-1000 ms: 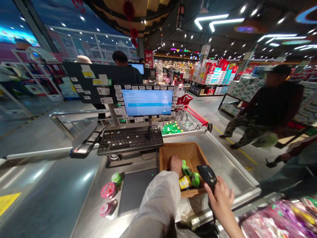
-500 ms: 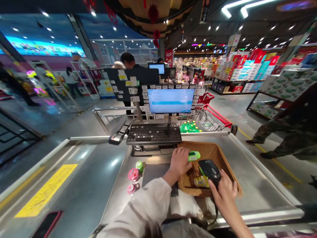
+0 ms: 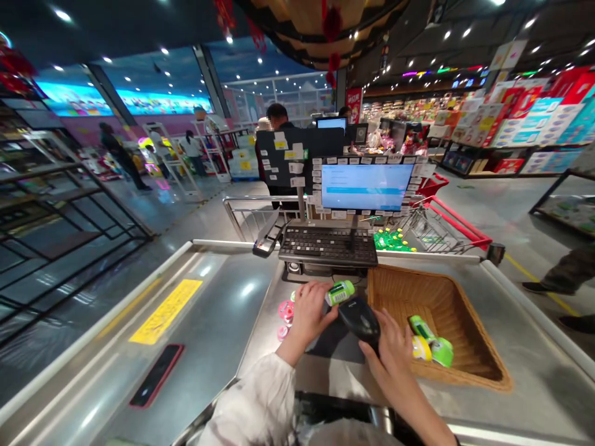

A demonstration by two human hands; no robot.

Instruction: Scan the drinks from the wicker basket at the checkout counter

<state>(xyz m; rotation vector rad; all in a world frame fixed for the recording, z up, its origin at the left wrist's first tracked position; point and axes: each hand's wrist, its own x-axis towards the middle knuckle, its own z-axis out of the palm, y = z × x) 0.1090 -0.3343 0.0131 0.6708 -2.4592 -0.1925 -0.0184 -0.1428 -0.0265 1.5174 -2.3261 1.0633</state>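
Observation:
My left hand (image 3: 310, 316) grips a small green container with a barcode label (image 3: 340, 292), lying on its side in my fingers over the dark pad. My right hand (image 3: 393, 350) is wrapped round a black handheld barcode scanner (image 3: 359, 319), whose head sits just below and right of that container. Pink-lidded containers (image 3: 285, 311) stand left of my left hand, partly covered by it. In the wicker basket (image 3: 483, 347) to the right lie two green containers (image 3: 441, 352) and a yellow one (image 3: 421, 348).
A keyboard (image 3: 329, 245) and a monitor (image 3: 367, 187) stand at the counter's back. A card terminal (image 3: 266, 243) is left of the keyboard. A phone (image 3: 157, 375) lies on the left counter near a yellow sticker (image 3: 167, 311). Behind stands a cart (image 3: 458, 224) with green bottles (image 3: 393, 240).
My left hand has carried the green container left, out of the basket and over the pad. The scanner has moved left with my right hand. The view has turned left.

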